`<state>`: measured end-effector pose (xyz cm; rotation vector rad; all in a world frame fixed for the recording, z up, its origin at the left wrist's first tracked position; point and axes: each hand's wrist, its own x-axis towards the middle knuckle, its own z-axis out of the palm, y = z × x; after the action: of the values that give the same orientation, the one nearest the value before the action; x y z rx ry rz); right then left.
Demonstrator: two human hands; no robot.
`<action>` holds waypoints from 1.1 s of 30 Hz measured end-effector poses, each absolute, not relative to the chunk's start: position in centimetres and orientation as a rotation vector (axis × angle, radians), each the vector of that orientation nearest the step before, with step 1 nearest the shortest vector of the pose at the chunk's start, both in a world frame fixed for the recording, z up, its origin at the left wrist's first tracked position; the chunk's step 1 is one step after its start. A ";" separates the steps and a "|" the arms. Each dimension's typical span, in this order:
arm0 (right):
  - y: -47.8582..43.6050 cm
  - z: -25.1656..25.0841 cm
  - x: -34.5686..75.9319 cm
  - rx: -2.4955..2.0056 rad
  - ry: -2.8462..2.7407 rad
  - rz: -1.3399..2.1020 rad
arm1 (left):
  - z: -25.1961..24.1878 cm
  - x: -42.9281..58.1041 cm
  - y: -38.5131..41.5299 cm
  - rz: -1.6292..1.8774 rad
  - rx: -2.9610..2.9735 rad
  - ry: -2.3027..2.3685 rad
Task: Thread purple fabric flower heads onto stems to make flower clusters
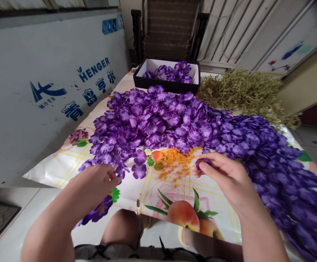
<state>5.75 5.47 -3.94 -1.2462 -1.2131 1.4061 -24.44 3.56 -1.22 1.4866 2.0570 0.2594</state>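
Observation:
My left hand (102,176) is closed in a pinch at the table's left front. Purple petals lie right by its fingertips, and what it holds is hard to make out. Below that wrist hangs a bunch of purple flowers (101,210) with orange centres, partly covered by the forearm. Between thumb and fingers, my right hand (224,173) pinches a small purple flower (203,162). Just left of it, little orange flower centres (176,162) are scattered on the tablecloth. Two loose purple petal pieces (139,170) lie between the hands.
A wide heap of purple petal pieces (158,120) covers the middle and right of the table. Behind it stands a black box (166,86) with purple flowers inside. Dry greenish stems (240,91) lie at the back right. A white freezer (65,72) borders the left.

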 end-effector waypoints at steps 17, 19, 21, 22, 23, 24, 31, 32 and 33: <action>4.5 -2.7 3.6 -0.945 -1.178 1.582 | 0.9 -16.3 3.5 0.289 1.771 1.574; 4.6 -3.0 4.2 -0.964 -1.103 1.534 | 0.8 -15.3 3.7 0.297 1.790 1.573; 4.7 -3.2 4.6 -0.945 -1.051 1.524 | 0.6 -14.1 3.8 0.284 1.874 1.582; 4.7 -3.2 4.8 -0.929 -1.039 1.517 | 0.6 -13.4 3.9 0.266 1.921 1.583; 4.7 -3.1 4.9 -0.921 -1.030 1.501 | 0.5 -12.8 4.0 0.257 1.957 1.576; 4.6 -3.0 5.1 -0.929 -1.023 1.470 | 0.4 -12.1 4.1 0.265 1.970 1.565; 2.9 -1.1 7.3 -1.196 -1.256 0.915 | 0.0 -9.5 4.3 0.549 1.597 1.365; 2.7 -0.9 7.6 -1.157 -1.352 0.907 | -0.1 -9.4 4.3 0.550 1.548 1.328; 2.6 -0.8 7.9 -1.118 -1.450 0.900 | -0.1 -9.3 4.3 0.547 1.517 1.284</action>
<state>7.91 2.61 -0.78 -1.1179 -1.4500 0.9003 -9.28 4.28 -0.08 1.5172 1.2840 0.5474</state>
